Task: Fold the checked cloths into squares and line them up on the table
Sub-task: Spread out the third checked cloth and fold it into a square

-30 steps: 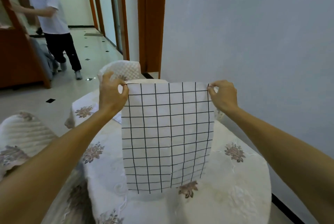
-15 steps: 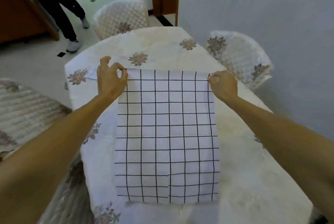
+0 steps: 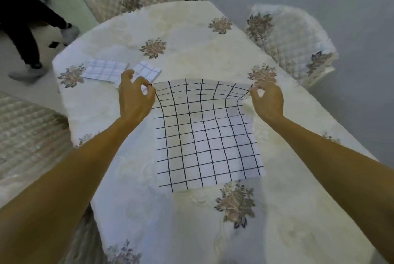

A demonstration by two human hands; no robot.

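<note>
Head view showed the cloth [image 3: 204, 135], which hung upright in the air a second before, lowered onto the surface [image 3: 191, 35], its near part flat and its far edge raised and sagging. That readied it for a first fold. Left hand [image 3: 134, 99] pinched the far-left corner, right hand [image 3: 267, 101] the far-right. Two folded cloths [image 3: 119, 69] lay upper left of centre, just beyond the left hand.
</note>
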